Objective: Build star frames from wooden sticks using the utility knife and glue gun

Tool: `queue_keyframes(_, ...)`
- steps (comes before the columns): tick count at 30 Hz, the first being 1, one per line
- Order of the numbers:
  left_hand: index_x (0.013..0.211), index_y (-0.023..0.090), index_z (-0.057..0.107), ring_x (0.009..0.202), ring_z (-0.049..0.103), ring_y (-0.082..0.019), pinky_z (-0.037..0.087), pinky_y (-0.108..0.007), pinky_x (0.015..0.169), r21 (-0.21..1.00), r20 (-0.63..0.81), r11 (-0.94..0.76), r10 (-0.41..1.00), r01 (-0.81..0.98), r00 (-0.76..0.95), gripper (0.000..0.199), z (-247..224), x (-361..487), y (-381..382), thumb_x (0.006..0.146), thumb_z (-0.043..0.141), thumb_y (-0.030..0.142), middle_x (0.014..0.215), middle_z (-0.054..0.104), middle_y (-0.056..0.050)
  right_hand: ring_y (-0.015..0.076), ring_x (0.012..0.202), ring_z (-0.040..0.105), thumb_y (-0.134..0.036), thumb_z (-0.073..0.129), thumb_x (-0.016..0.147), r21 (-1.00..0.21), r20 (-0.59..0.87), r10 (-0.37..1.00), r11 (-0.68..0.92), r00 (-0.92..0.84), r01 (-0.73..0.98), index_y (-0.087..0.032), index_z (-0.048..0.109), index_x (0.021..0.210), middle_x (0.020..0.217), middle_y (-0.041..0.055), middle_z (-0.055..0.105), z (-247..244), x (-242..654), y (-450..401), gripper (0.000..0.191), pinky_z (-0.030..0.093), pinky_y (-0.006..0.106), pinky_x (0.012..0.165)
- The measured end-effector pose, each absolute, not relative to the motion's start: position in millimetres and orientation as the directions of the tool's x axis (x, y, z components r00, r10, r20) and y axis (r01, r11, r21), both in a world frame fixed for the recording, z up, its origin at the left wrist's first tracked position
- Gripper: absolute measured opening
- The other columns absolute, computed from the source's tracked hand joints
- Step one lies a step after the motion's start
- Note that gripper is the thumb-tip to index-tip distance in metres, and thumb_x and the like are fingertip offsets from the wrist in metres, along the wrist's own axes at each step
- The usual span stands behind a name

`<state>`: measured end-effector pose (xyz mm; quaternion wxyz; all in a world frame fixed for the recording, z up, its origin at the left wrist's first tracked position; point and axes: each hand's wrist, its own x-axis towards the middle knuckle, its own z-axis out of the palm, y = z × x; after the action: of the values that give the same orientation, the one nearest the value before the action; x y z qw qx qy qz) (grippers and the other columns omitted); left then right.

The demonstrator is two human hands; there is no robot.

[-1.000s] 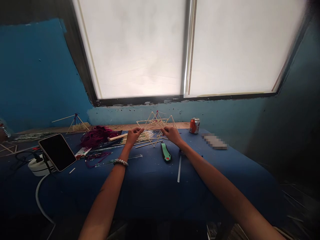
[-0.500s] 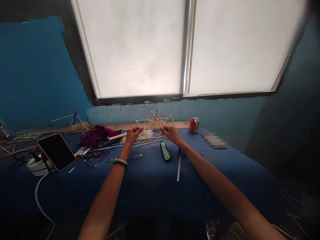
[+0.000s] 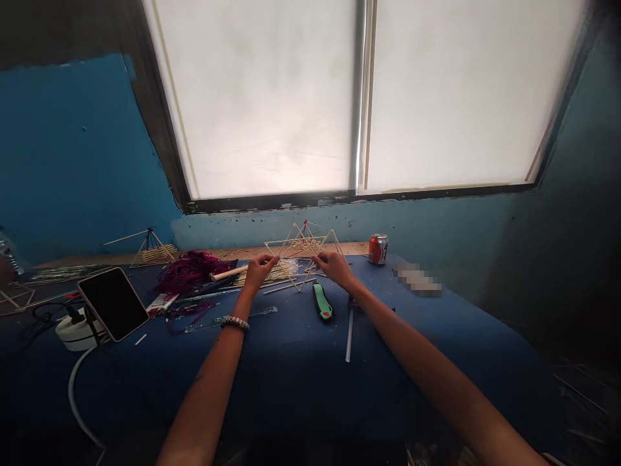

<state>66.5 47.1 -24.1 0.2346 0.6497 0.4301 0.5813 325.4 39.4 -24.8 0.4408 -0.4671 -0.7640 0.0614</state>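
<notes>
Both of my hands hold up a star-shaped frame of thin wooden sticks above the blue-covered table. My left hand grips its left side, and a beaded bracelet sits on that wrist. My right hand grips the right side. Below the frame lies a bundle of loose sticks. A green utility knife lies just below my right hand, and a wooden dowel lies left of my left hand.
A tangle of purple cord and a dark tablet lie at the left, beside a white cable reel. A small stick model stands on the back ledge. A red soda can stands at the far right.
The whole scene sits slightly lower in the view than before. My hands have barely moved and still hold the stick frame.
</notes>
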Motion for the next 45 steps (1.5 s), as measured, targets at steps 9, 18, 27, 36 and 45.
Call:
queue_keyframes(9,0.068,0.016,0.069,0.047,0.031,-0.009,0.021,-0.026,0.048,0.808,0.550,-0.523,0.835,0.273,-0.028,0.051,-22.2,67.3,43.7,0.064,0.075,0.067,0.052,0.046,0.003,0.0147,0.057,0.058,-0.042,0.055,0.098,-0.507,0.616,0.770,0.550,-0.168,0.664,-0.016,0.069,0.069,0.067,0.0040,0.072,-25.1,325.3,38.5,0.041,0.033,0.025,0.057)
queue_keyframes(18,0.070,0.017,0.071,0.048,0.039,-0.011,0.023,-0.027,0.048,0.799,0.556,-0.526,0.831,0.291,-0.025,0.047,-24.4,65.8,47.3,0.068,0.074,0.064,0.054,0.055,-0.001,0.0151,0.057,0.059,-0.042,0.054,0.099,-0.494,0.615,0.769,0.549,-0.174,0.674,-0.016,0.068,0.069,0.067,0.0046,0.072,-23.5,325.2,36.7,0.042,0.031,0.026,0.057)
queue_keyframes(27,0.070,0.017,0.068,0.048,0.033,-0.010,0.023,-0.026,0.048,0.811,0.531,-0.502,0.848,0.300,-0.016,0.050,-21.7,65.7,42.2,0.067,0.074,0.067,0.053,0.048,0.002,0.0147,0.058,0.060,-0.043,0.054,0.099,-0.505,0.612,0.772,0.549,-0.173,0.666,-0.016,0.068,0.070,0.068,0.0035,0.073,-23.9,325.4,36.1,0.042,0.033,0.025,0.058)
queue_keyframes(36,0.071,0.017,0.070,0.048,0.034,-0.011,0.022,-0.027,0.048,0.806,0.537,-0.511,0.844,0.299,-0.006,0.047,-20.5,66.3,39.1,0.069,0.073,0.064,0.055,0.050,0.000,0.0153,0.059,0.058,-0.044,0.054,0.098,-0.493,0.625,0.763,0.549,-0.164,0.675,-0.017,0.068,0.068,0.067,0.0035,0.071,-23.9,324.9,35.6,0.043,0.031,0.026,0.058)
queue_keyframes(45,0.070,0.017,0.071,0.050,0.034,-0.010,0.023,-0.026,0.048,0.850,0.500,-0.483,0.866,0.208,-0.031,0.048,-20.5,66.9,41.3,0.064,0.078,0.065,0.061,0.057,-0.001,0.0160,0.058,0.059,-0.054,0.054,0.094,-0.585,0.632,0.758,0.602,-0.159,0.543,-0.017,0.069,0.066,0.066,0.0062,0.072,-23.5,324.7,39.5,0.050,0.037,0.026,0.058)
